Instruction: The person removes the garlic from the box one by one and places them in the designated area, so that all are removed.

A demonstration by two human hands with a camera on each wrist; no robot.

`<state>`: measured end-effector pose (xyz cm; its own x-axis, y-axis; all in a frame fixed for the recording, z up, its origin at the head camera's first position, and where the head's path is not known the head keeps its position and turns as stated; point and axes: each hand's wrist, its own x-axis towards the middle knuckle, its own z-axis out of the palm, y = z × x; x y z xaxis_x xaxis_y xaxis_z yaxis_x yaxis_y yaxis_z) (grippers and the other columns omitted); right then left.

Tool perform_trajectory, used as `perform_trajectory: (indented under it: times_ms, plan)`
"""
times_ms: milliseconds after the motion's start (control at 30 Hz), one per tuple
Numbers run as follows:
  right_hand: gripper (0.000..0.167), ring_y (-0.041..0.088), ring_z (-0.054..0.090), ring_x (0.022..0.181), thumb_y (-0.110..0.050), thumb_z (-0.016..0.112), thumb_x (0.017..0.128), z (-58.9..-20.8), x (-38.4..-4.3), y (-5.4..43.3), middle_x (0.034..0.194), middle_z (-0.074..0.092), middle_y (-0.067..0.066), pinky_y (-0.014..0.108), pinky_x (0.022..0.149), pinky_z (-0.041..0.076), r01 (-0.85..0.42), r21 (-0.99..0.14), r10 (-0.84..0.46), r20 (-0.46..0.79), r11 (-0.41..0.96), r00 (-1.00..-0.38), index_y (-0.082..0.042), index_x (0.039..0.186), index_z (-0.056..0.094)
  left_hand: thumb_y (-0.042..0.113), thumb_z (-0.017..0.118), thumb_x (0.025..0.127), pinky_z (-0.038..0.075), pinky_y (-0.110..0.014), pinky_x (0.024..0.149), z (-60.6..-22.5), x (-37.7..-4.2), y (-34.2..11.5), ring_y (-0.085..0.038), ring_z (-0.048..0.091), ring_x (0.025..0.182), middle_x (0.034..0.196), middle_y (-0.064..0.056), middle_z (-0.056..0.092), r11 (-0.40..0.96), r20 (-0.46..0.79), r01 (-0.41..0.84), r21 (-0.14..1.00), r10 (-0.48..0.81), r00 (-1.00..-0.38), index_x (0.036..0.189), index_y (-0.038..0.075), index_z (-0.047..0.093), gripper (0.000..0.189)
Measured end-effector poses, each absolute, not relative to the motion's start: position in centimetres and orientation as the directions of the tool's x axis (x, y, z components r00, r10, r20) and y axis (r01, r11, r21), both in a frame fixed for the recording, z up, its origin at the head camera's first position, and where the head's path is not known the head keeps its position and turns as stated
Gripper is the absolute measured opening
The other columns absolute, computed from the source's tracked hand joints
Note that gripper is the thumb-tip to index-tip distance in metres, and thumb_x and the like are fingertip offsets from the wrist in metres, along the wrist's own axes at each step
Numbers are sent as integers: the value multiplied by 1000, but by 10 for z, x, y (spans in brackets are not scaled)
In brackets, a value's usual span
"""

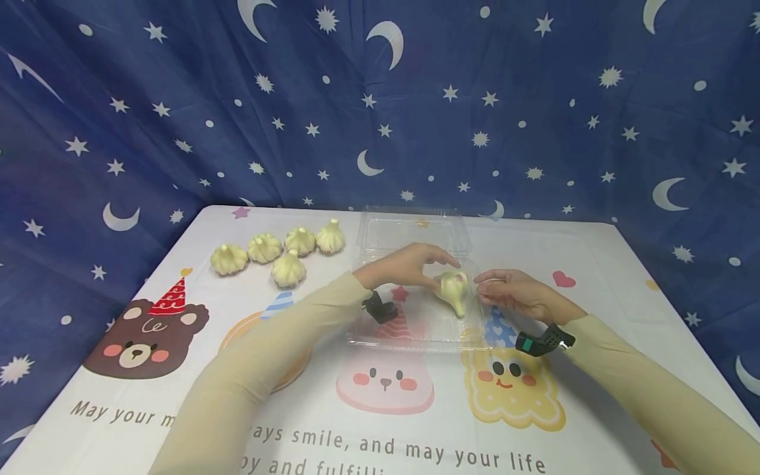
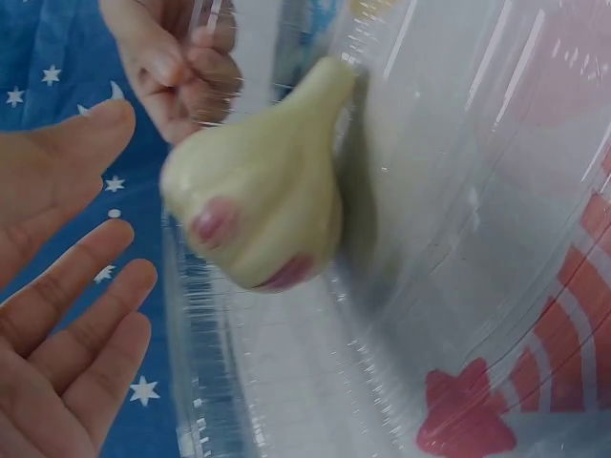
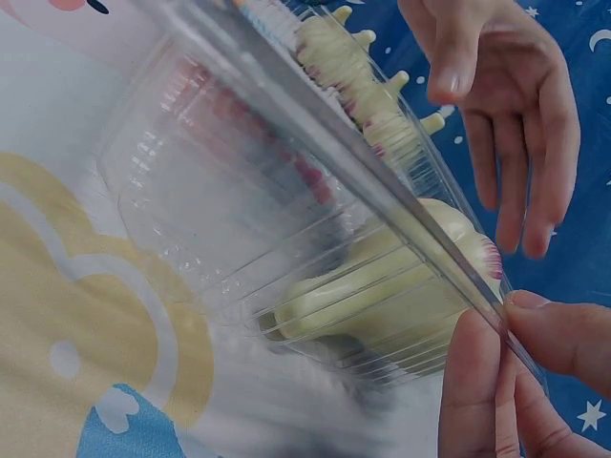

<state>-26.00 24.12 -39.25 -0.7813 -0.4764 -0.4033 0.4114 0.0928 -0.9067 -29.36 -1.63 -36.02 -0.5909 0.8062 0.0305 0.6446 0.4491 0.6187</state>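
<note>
A clear plastic clamshell box (image 1: 415, 344) lies opened on the table, its lid (image 1: 410, 231) folded back on the far side. One garlic bulb (image 1: 453, 289) (image 2: 267, 196) rests inside the box at its right end, stem toward the near side. Just beyond that bulb is my left hand (image 1: 413, 264) (image 2: 72, 315), fingers extended and apart from it in the left wrist view. My right hand (image 1: 522, 295) (image 3: 525, 382) pinches the box's right rim (image 3: 420, 215) between thumb and fingers.
Several more garlic bulbs (image 1: 265, 248) sit in a group left of the box. A white tablecloth (image 1: 475, 455) with cartoon prints and lettering covers the table. Behind it hangs a blue curtain (image 1: 427, 132) with moons and stars.
</note>
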Motion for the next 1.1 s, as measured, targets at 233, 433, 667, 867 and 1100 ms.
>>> perform_trajectory:
  times_ms: [233, 433, 667, 867, 1100]
  plan:
    - [22, 5, 66, 79, 0, 55, 91, -394, -260, 241, 84, 65, -3, 18, 78, 57, 416, -904, -467, -410, 96, -783, 1, 112, 46, 6, 72, 78, 39, -28, 109, -373, -299, -2, -19, 51, 126, 129, -5, 61, 461, 13, 689, 560, 826, -563, 124, 10, 61, 47]
    - [23, 6, 66, 82, 0, 54, 92, -393, -259, 242, 87, 66, -2, 18, 79, 56, 403, -910, -472, -400, 99, -786, 1, 113, 47, 3, 74, 75, 39, -26, 108, -380, -300, 8, -17, 53, 122, 125, -2, 63, 469, -12, 696, 543, 833, -552, 119, 13, 65, 46]
    - [21, 6, 66, 80, 2, 52, 92, -394, -260, 241, 88, 66, -2, 17, 77, 56, 398, -914, -495, -383, 80, -780, 1, 112, 46, -1, 73, 74, 49, -23, 96, -381, -298, 6, -21, 59, 115, 125, -6, 63, 483, -51, 605, 633, 806, -590, 119, 8, 64, 47]
    - [21, 5, 66, 79, 1, 53, 92, -392, -259, 242, 88, 66, -2, 17, 77, 56, 409, -907, -478, -403, 98, -780, 0, 112, 47, 1, 73, 77, 51, -20, 93, -380, -297, -3, -24, 60, 113, 125, -11, 62, 461, -72, 521, 718, 794, -603, 121, 3, 61, 45]
    - [23, 5, 65, 80, -1, 55, 91, -390, -258, 242, 91, 66, -2, 19, 79, 56, 416, -903, -476, -414, 107, -776, -1, 113, 48, 7, 70, 82, 52, -17, 90, -378, -296, -14, -24, 61, 113, 129, -11, 60, 504, -109, 499, 705, 773, -626, 124, 2, 58, 44]
